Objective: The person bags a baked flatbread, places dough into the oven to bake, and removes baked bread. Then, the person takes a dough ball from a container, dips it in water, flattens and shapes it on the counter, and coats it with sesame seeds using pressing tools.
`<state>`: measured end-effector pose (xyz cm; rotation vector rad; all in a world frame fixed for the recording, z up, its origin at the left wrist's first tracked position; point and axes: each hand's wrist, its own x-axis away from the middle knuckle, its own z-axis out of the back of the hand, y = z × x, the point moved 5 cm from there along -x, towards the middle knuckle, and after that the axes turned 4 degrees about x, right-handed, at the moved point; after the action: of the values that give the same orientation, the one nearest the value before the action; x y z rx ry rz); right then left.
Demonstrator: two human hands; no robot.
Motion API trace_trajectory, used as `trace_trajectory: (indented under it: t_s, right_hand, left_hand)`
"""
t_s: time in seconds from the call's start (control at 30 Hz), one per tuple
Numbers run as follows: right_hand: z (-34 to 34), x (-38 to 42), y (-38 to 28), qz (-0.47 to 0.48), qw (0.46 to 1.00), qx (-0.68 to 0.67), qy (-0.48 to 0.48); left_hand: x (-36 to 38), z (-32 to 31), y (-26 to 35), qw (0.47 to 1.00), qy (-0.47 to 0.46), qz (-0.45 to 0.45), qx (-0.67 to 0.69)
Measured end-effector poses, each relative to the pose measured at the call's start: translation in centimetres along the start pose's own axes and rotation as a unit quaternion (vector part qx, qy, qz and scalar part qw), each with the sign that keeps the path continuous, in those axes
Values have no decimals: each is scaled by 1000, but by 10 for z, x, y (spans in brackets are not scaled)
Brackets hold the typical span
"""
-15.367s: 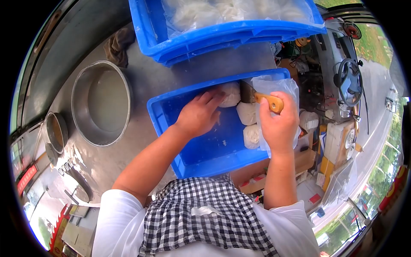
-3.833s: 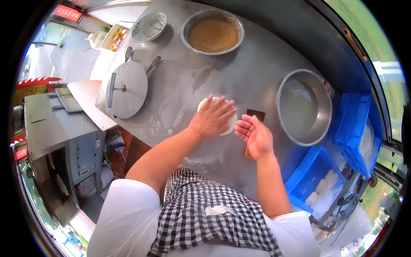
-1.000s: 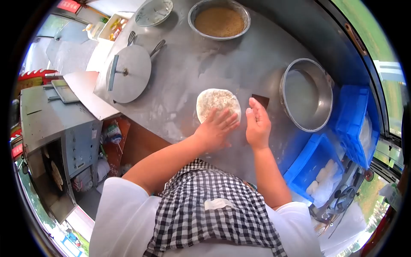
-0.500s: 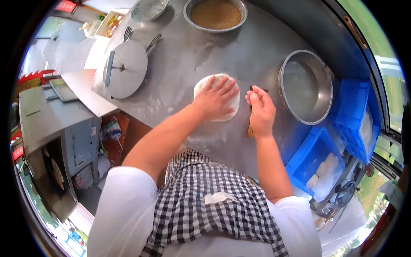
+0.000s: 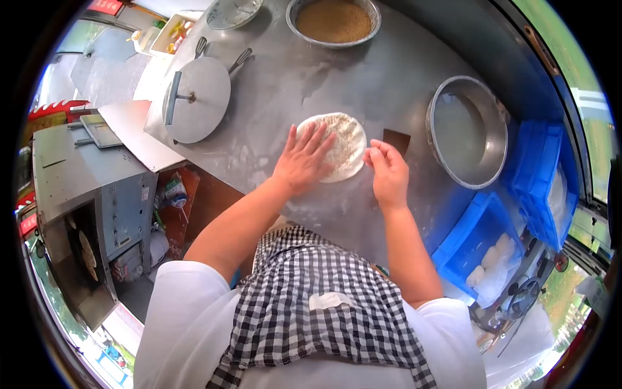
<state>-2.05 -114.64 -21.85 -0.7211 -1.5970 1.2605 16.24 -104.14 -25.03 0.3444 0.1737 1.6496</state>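
A round of flattened dough (image 5: 346,146), speckled pale brown on top, lies on the metal table in the middle of the view. My left hand (image 5: 302,160) rests on its left part, palm down with the fingers spread. At the right edge of the dough is my right hand (image 5: 389,175), its thumb and fingertips pinched together on the rim. Just behind the right hand a dark scraper blade (image 5: 396,141) lies on the table; its handle is hidden by that hand.
A metal basin of cloudy liquid (image 5: 461,139) stands right, a bowl of brown grainy stuff (image 5: 334,23) at the back. Left is a round metal plate with a handle (image 5: 202,104). Blue crates (image 5: 453,249), one holding dough pieces (image 5: 492,256), sit lower right; an oven-like metal cabinet (image 5: 123,214) stands left.
My left hand has slid left and down across the dough, baring more of its speckled top. My right hand has moved from over the scraper to the dough's right edge.
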Motion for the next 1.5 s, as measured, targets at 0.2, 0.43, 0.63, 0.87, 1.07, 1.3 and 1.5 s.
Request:
trace_trajectory:
  t_s: [0.2,0.43,0.63,0.87,1.07,1.3,1.5]
  right_hand:
    - [-15,-14,-6,-37,998,-41,1]
    - [-57,-1,22,-240,938,-219,-122]
    - [-73,1,24,-281,939,-162,-113]
    - [-93,-26,32,-289,936,-170,-108]
    - [-112,-48,35,-278,937,-161,-139]
    - [-125,-70,26,-294,925,-203,-127]
    - [-113,-47,-20,-208,956,-149,-144]
  left_hand:
    - [21,2,19,997,-44,-53,41]
    - [24,19,-2,996,56,38,65]
    - [16,32,-22,998,5,49,42]
    - [8,49,-43,983,82,80,142]
    - [51,77,-78,955,171,120,209]
    - [91,94,-109,931,237,148,236]
    - [111,114,-124,911,288,180,234]
